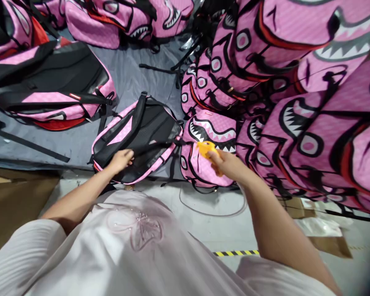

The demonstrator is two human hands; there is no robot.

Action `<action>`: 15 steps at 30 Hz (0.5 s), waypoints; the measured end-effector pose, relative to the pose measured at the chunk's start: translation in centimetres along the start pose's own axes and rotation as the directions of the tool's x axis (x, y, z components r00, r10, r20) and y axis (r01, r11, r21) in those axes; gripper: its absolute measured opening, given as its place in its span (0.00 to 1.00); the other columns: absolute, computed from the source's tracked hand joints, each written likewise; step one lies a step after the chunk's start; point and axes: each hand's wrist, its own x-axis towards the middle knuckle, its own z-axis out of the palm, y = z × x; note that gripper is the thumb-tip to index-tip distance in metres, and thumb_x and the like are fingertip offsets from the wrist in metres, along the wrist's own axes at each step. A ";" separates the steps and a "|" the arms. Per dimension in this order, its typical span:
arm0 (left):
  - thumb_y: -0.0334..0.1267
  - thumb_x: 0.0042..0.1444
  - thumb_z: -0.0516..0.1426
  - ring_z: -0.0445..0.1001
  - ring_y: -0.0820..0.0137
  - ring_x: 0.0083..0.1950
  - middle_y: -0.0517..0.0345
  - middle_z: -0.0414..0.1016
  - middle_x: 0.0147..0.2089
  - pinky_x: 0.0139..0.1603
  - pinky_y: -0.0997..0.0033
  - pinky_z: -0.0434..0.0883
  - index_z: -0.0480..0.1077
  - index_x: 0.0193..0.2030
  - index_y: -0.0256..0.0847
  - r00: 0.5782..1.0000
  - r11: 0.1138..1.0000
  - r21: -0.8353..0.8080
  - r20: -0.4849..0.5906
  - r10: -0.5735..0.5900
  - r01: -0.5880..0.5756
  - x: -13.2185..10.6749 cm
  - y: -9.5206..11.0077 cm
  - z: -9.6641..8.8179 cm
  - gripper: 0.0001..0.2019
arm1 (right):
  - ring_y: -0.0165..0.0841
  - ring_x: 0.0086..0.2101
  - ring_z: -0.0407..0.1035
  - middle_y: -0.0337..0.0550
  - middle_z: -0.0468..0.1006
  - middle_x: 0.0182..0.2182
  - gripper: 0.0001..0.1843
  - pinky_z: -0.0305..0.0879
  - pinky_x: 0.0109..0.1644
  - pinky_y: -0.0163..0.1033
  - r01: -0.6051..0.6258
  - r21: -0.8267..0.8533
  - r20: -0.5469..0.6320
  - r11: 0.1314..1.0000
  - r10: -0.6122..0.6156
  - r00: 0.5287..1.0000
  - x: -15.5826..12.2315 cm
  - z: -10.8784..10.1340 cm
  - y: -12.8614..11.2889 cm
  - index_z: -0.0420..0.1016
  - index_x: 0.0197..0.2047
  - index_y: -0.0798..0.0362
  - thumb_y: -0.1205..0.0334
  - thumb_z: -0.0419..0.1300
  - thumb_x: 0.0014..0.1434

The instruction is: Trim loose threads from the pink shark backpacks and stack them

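A pink and black backpack lies in front of me with its black padded back and shoulder straps facing up. My left hand is over its lower left part, fingers curled closed on what looks like the end of a black webbing strap stretched across the backpack. In my right hand is a yellow handheld tool, its exact kind unclear. The tool is above a pink shark-face backpack. A thin pale cable loops below this hand.
Another backpack lies back-up at the left. Rows of pink shark-face backpacks crowd the right side, with more at the back. Dark grey sheeting covers the table. Cardboard stands at the lower left; yellow-black tape marks the floor.
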 end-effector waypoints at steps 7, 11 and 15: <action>0.46 0.66 0.52 0.75 0.61 0.38 0.42 0.77 0.45 0.38 0.64 0.71 0.70 0.60 0.41 0.984 0.997 -0.036 -0.167 -0.068 0.063 -0.6 1.2 1.8 0.20 | 0.30 0.19 0.64 0.35 0.68 0.16 0.22 0.60 0.27 0.33 0.160 0.099 0.318 0.982 -0.183 0.930 -0.9 3.0 -0.3 0.68 0.37 0.55 0.48 0.44 0.70; 0.44 0.64 0.54 0.64 0.48 0.60 0.40 0.63 0.63 0.55 0.49 0.67 0.61 0.70 0.54 0.929 0.713 0.680 -0.127 0.347 -0.173 -2.3 1.8 6.5 0.27 | 0.33 0.23 0.68 0.43 0.75 0.22 0.23 0.59 0.30 0.34 0.150 -0.126 -0.125 0.981 -0.166 0.978 1.7 1.9 -0.2 0.72 0.44 0.57 0.50 0.43 0.71; 0.49 0.64 0.53 0.64 0.44 0.59 0.34 0.62 0.62 0.53 0.47 0.68 0.57 0.73 0.49 0.970 0.580 0.808 -0.047 0.240 -0.104 -1.7 2.9 7.3 0.30 | 0.39 0.34 0.74 0.55 0.81 0.36 0.25 0.61 0.36 0.36 0.078 -0.306 -0.093 0.949 -0.112 0.989 2.1 2.7 0.3 0.73 0.50 0.58 0.48 0.44 0.71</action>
